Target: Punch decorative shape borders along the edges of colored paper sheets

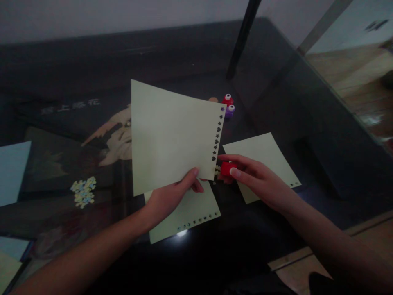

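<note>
A pale yellow-green sheet of paper point(172, 135) is held up by my left hand point(172, 196), with the thumb on its front near the lower edge. Along its right edge runs a row of small cut-out hearts, stars and other shapes. My right hand point(258, 180) grips a small red craft punch point(227, 169) beside that edge, near the lower right corner. Whether the punch touches the sheet I cannot tell. Below the held sheet lies another sheet point(184, 217) with cut-outs on its near edge. A further sheet point(267, 151) is partly behind my right hand.
Red point(226, 100) and purple point(229, 111) punches with bulging eyes stand behind the held sheet. A heap of tiny paper cut-outs point(83, 191) lies to the left on the dark glass tabletop point(270, 102). Blue paper point(14, 172) is at the left edge. A dark post point(244, 39) rises at the back.
</note>
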A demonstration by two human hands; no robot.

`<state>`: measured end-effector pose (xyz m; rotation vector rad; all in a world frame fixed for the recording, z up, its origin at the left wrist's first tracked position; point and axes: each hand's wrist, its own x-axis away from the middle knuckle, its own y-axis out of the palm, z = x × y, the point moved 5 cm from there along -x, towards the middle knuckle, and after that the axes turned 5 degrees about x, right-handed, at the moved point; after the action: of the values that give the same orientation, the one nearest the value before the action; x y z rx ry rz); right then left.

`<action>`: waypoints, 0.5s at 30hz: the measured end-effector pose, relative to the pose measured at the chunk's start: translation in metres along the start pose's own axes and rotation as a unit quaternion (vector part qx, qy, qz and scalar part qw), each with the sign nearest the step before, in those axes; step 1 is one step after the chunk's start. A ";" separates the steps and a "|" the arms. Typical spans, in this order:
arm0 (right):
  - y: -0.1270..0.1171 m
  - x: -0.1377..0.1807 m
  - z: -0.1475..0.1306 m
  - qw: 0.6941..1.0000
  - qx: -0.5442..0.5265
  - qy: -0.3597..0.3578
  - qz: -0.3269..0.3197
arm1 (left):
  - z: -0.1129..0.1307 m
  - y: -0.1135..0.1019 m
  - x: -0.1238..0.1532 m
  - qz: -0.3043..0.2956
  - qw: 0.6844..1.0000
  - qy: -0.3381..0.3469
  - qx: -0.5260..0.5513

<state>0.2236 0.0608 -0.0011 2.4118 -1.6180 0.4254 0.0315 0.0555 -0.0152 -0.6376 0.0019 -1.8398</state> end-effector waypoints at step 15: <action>-0.007 -0.007 0.007 0.975 -0.211 0.062 0.018 | 0.000 0.002 -0.003 -0.012 1.000 0.010 0.015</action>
<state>0.2281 0.0672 -0.0105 2.0042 -1.5186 0.2053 0.0335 0.0578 -0.0174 -0.6000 -0.0212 -1.8662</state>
